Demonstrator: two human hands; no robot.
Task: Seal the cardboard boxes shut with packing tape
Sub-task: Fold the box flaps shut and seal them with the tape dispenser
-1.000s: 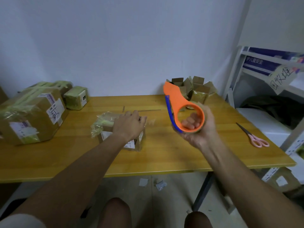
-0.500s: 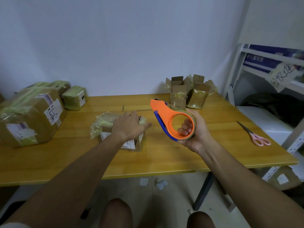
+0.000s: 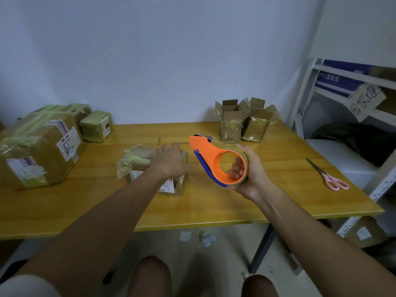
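Closest to us, our right hand (image 3: 249, 168) grips the orange tape dispenser (image 3: 216, 161), fingers curled through the roll's core. A second ago it was raised high with its nose pointing up; now it has come down and swung left, nose tipped toward the box. A thin strip of clear tape seems to trail from the nose, though it is hard to tell for sure. Just beside it, our left hand (image 3: 170, 160) stays pressed on the small cardboard box (image 3: 150, 166) at mid-table, fingers curled over its far top edge, holding the flaps down. So we judge the next strip is about to go on. Farther back, two open boxes (image 3: 242, 123) wait unsealed, taped parcels (image 3: 40, 144) sit far left, and pink scissors (image 3: 327, 175) lie right.
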